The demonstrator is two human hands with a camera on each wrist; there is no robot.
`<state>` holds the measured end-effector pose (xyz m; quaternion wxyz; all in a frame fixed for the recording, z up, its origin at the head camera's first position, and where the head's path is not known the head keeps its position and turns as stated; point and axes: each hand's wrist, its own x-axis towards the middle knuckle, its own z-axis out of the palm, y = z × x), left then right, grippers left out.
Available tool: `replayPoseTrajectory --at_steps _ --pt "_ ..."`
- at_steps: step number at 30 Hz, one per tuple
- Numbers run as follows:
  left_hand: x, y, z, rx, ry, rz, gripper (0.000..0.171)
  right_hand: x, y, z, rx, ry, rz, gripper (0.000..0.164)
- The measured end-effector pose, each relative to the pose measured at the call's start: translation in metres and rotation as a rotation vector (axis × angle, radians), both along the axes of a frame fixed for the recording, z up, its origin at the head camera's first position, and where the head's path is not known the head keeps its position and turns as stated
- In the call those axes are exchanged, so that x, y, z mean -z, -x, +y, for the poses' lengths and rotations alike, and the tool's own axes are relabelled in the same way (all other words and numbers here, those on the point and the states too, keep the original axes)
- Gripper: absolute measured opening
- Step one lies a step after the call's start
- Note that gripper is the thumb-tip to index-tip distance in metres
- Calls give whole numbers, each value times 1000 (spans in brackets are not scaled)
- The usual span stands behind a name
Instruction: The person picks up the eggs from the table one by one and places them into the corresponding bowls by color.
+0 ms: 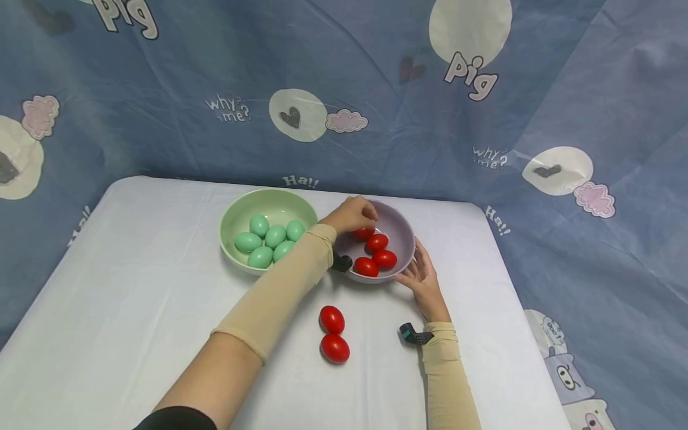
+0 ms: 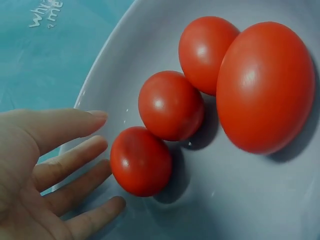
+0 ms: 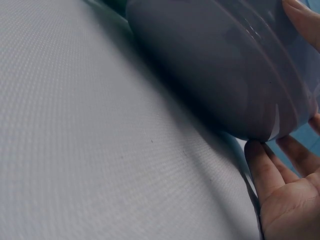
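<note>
My left hand reaches over the far left rim of a purple bowl. Its fingers are spread beside a red toy egg, and nothing is gripped between them. More red eggs lie loosely grouped in the same bowl. At the bowl's near right side, my right hand holds the outer wall, with thumb and fingers set apart around it. In the right wrist view, fingertips touch the bowl's side low down. Two red eggs, one just behind the other, lie on the table in front.
A green bowl with several mint-green eggs stands to the left of the purple bowl, partly behind my left forearm. White cloth covers the table. A blue printed curtain hangs behind the far edge.
</note>
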<state>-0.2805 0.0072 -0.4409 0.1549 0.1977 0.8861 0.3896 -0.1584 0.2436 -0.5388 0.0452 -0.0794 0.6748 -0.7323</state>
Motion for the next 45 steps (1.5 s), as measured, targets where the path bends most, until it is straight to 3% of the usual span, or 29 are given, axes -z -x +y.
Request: replayPoseTrajectory --at_steps 5,13,19,26,34,45 --pt "-4 -3 -4 6 -4 17 24 -1 0 0 -4 -7 -1 98" --pt "-1 -7 -12 8 -48 40 25 -1 0 0 -9 -2 9 99" --pt "-3 -14 -21 -21 -110 17 27 0 -1 0 -5 4 0 99" --pt "-7 -23 -29 16 -136 -2 30 0 -1 0 -5 3 -4 98" --pt "-9 -34 -41 14 -193 -26 32 -1 -1 0 4 6 -13 99" --pt "-3 -49 -53 23 -238 29 34 0 -1 -1 6 6 -8 99"
